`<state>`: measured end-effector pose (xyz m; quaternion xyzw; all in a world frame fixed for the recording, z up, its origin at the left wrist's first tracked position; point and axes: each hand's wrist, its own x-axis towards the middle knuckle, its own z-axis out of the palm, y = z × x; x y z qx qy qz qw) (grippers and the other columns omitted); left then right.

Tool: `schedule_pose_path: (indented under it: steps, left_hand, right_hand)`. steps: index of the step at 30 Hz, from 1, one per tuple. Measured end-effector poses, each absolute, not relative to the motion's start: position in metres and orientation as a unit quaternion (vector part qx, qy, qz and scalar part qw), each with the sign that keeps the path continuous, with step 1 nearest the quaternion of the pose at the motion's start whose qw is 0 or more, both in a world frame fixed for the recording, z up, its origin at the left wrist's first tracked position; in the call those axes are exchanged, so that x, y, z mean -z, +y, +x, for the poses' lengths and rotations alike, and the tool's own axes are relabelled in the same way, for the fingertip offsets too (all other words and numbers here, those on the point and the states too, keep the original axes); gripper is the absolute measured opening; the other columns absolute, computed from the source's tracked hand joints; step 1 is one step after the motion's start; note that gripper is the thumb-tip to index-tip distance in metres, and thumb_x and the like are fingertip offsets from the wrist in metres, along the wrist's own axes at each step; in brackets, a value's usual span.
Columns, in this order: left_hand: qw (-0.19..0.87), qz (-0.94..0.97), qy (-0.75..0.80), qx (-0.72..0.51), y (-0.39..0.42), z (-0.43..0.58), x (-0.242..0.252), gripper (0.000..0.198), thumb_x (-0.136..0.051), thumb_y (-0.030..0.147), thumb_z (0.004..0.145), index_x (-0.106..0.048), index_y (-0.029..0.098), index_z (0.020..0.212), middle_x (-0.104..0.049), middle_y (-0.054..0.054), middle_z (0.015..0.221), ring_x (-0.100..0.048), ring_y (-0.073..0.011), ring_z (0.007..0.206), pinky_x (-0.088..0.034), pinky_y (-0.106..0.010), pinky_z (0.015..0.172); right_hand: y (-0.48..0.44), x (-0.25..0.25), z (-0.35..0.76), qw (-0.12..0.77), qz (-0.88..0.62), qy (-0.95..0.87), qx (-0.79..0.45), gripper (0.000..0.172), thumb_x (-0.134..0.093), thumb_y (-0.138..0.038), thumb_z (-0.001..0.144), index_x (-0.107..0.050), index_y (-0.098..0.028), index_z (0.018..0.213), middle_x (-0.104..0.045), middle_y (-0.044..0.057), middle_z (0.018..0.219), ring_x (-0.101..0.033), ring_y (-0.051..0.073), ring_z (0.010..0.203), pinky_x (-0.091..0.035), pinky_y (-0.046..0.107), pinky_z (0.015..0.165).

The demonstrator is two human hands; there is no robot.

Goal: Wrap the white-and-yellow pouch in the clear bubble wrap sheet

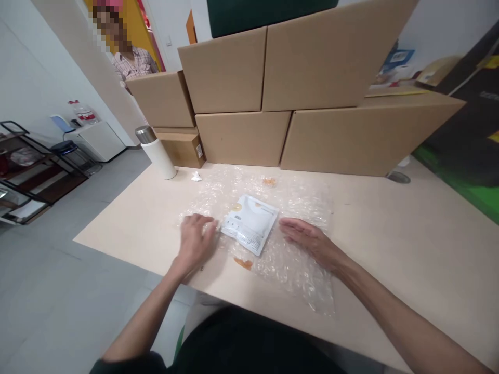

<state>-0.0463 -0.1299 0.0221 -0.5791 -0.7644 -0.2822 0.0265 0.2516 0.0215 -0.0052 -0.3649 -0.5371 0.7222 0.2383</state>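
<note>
A white printed packet (251, 221) lies flat on a sheet of clear bubble wrap (300, 265) spread over the table. Just left of the packet is my left hand (196, 236), slightly blurred, its fingers curved and apart with nothing in them. My right hand (306, 236) is on the packet's right side, over the bubble wrap, fingers stretched out with the thumb side up. It holds nothing. Whether either hand touches the wrap is hard to make out. Orange marks (244, 263) show at the near edge of the wrap.
Large cardboard boxes (241, 137) are stacked along the table's far side. A white bottle with a metal cap (158, 156) stands at the left, near a crumpled white scrap (196, 176). Behind the boxes is another person (134, 62). A black shelf rack (42, 176) stands at far left.
</note>
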Motion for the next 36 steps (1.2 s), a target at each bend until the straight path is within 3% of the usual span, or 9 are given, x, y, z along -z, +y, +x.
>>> schedule_pose_path:
  steps: [5, 12, 18, 21, 24, 26, 30, 34, 36]
  left_hand:
    - [-0.142, -0.562, -0.787, 0.212, -0.090, -0.022, -0.020, 0.025, -0.060, 0.039, 0.086, -0.068, 0.016, 0.077, -0.065, -0.008, 0.083, -0.056, -0.0253, 0.087, -0.042, -0.037, 0.082]
    - [-0.189, -0.491, -0.817, 0.237, -0.097, -0.077, -0.020, 0.031, -0.050, 0.040, 0.089, -0.058, 0.019, 0.068, -0.059, -0.001, 0.064, -0.054, -0.0167, 0.062, -0.036, -0.026, 0.058]
    - [-0.095, -0.387, -0.895, 0.200, -0.107, -0.140, -0.028, 0.021, -0.055, 0.031, 0.083, -0.057, 0.018, 0.066, -0.063, -0.012, 0.088, -0.059, -0.0297, 0.094, -0.040, -0.033, 0.076]
    - [-0.093, -0.375, -0.902, 0.194, -0.107, -0.149, -0.023, 0.019, -0.057, 0.031, 0.082, -0.058, 0.018, 0.068, -0.064, -0.014, 0.095, -0.060, -0.0294, 0.096, -0.041, -0.033, 0.079]
    - [-0.121, -0.386, -0.893, 0.197, -0.110, -0.149, -0.019, 0.021, -0.057, 0.031, 0.084, -0.055, 0.019, 0.066, -0.063, -0.009, 0.080, -0.059, -0.0233, 0.077, -0.039, -0.031, 0.069]
    - [-0.139, -0.393, -0.885, 0.207, -0.115, -0.146, -0.018, 0.021, -0.057, 0.030, 0.084, -0.053, 0.020, 0.065, -0.060, -0.005, 0.070, -0.056, -0.0204, 0.068, -0.036, -0.029, 0.064]
    - [-0.182, -0.410, -0.859, 0.247, -0.131, -0.130, -0.016, 0.022, -0.059, 0.033, 0.083, -0.053, 0.021, 0.066, -0.059, -0.001, 0.063, -0.053, -0.0174, 0.062, -0.034, -0.027, 0.058]
    - [-0.230, -0.410, -0.829, 0.303, -0.148, -0.104, -0.009, 0.022, -0.060, 0.037, 0.082, -0.054, 0.021, 0.069, -0.058, 0.002, 0.058, -0.053, -0.0151, 0.055, -0.036, -0.024, 0.051]
    - [-0.243, -0.399, -0.820, 0.330, -0.154, -0.094, -0.005, 0.019, -0.061, 0.037, 0.082, -0.056, 0.021, 0.073, -0.057, 0.003, 0.058, -0.052, -0.0138, 0.052, -0.037, -0.023, 0.049]
  right_hand:
    - [0.024, 0.016, 0.254, 0.244, -0.363, -0.536, -0.722, 0.045, -0.083, -0.053, 0.072, -0.073, -0.030, 0.110, -0.066, 0.005, 0.134, -0.050, 0.030, 0.136, -0.041, 0.048, 0.114]
    - [0.023, 0.011, 0.256, 0.239, -0.387, -0.546, -0.704, 0.048, -0.084, -0.056, 0.069, -0.075, -0.028, 0.107, -0.067, 0.007, 0.131, -0.055, 0.032, 0.130, -0.039, 0.050, 0.115]
    - [0.021, 0.008, 0.255, 0.232, -0.387, -0.569, -0.688, 0.052, -0.080, -0.059, 0.071, -0.073, -0.027, 0.110, -0.067, 0.009, 0.129, -0.057, 0.034, 0.127, -0.042, 0.052, 0.112]
    - [0.021, 0.009, 0.260, 0.272, -0.410, -0.674, -0.551, 0.048, -0.069, -0.060, 0.080, -0.070, -0.028, 0.115, -0.062, 0.010, 0.136, -0.054, 0.035, 0.129, -0.039, 0.057, 0.112]
    - [0.030, 0.019, 0.277, 0.301, -0.445, -0.794, -0.286, 0.051, -0.055, -0.058, 0.087, -0.066, -0.025, 0.125, -0.048, 0.012, 0.151, -0.036, 0.040, 0.143, -0.025, 0.064, 0.117]
    - [0.043, 0.033, 0.292, 0.269, -0.490, -0.810, -0.179, 0.055, -0.048, -0.054, 0.089, -0.061, -0.021, 0.131, -0.042, 0.016, 0.155, -0.030, 0.044, 0.145, -0.024, 0.069, 0.114]
    - [0.081, 0.053, 0.319, 0.210, -0.497, -0.827, -0.158, 0.050, -0.046, -0.042, 0.087, -0.061, -0.020, 0.128, -0.054, 0.018, 0.144, -0.042, 0.041, 0.139, -0.035, 0.063, 0.111]
    - [0.098, 0.032, 0.310, 0.228, -0.513, -0.820, -0.114, 0.043, -0.048, -0.035, 0.085, -0.067, -0.016, 0.119, -0.049, 0.022, 0.147, -0.034, 0.047, 0.142, -0.027, 0.067, 0.113]
    - [0.087, 0.011, 0.285, 0.258, -0.461, -0.834, -0.160, 0.041, -0.049, -0.036, 0.087, -0.067, -0.022, 0.120, -0.049, 0.016, 0.149, -0.033, 0.041, 0.144, -0.025, 0.059, 0.118]
